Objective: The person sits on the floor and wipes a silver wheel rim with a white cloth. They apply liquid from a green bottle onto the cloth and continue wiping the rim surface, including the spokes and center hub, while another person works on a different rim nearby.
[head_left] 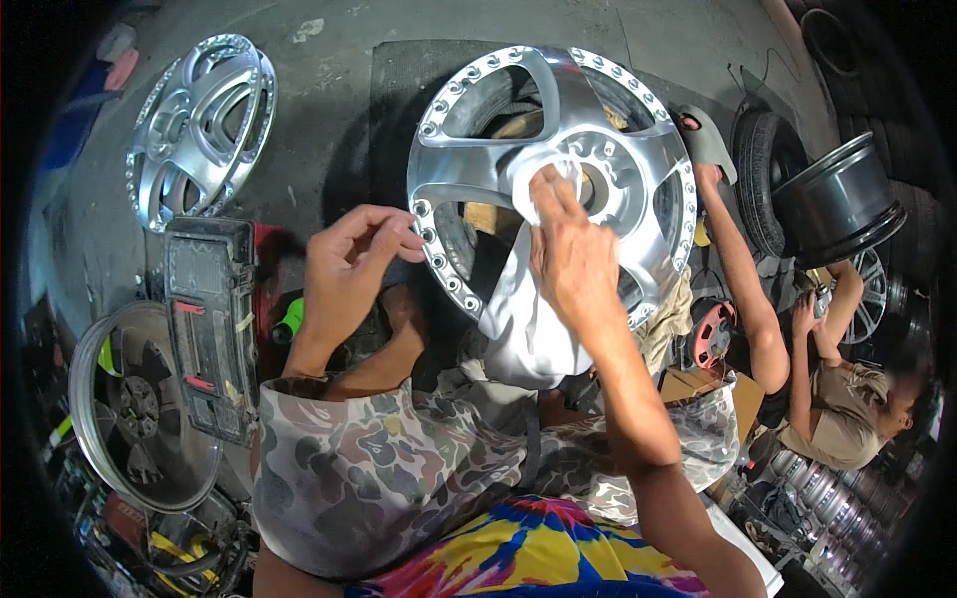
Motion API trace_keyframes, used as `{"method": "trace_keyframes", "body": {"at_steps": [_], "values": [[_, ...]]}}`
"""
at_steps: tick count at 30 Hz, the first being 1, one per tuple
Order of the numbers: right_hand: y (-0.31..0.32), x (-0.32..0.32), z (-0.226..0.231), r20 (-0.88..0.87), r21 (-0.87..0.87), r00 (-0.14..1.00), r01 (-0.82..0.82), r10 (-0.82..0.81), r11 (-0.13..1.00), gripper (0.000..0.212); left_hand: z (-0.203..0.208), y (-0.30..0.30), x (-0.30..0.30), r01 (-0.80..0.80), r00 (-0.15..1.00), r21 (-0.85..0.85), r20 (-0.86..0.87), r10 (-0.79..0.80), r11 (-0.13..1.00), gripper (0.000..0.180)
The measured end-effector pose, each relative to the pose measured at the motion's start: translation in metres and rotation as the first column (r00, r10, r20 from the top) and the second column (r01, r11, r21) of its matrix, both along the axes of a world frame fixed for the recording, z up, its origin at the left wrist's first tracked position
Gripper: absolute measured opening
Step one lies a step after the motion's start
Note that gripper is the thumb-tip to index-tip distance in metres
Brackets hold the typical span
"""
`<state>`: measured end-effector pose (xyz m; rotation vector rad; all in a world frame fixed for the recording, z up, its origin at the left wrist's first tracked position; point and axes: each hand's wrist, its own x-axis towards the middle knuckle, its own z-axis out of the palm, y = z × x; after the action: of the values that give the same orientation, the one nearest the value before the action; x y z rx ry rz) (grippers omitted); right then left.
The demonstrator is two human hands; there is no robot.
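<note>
A silver multi-spoke wheel [475, 159] with bolts round its lip stands in front of me, its face turned up toward me. My right hand [573, 249] is closed on a white cloth [528, 319], pressing a bunched part of it to the spoke beside the hub. The rest of the cloth hangs over the wheel's near edge. At the left edge of the lip is my left hand [349, 274], thumb and fingers pinched together by the bolts. Whatever lies between those fingertips is hidden.
Two silver wheel faces [204, 120] lie overlapped at the far left. Nearer are a dark toolbox [211, 329] and a bare rim [140, 409]. A tyre [768, 169] and dark wheel barrel [842, 194] stand right, near another person [847, 409] holding something small.
</note>
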<state>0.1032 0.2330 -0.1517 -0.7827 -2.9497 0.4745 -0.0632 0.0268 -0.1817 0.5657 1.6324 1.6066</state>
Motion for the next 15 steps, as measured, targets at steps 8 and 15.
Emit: {"method": "trace_keyframes", "body": {"at_steps": [8,15], "values": [[-0.003,-0.002,-0.009,-0.051,0.021,0.999,-0.002,0.003,1.000,0.058,-0.012,0.000,0.001,-0.007,0.990,-0.019,-0.138,0.004,1.000,0.022],[-0.028,-0.043,-0.011,0.036,0.019,0.991,-0.126,0.126,0.992,0.054,-0.024,-0.004,-0.001,-0.097,0.980,-0.068,-0.183,0.083,0.993,0.020]]}}
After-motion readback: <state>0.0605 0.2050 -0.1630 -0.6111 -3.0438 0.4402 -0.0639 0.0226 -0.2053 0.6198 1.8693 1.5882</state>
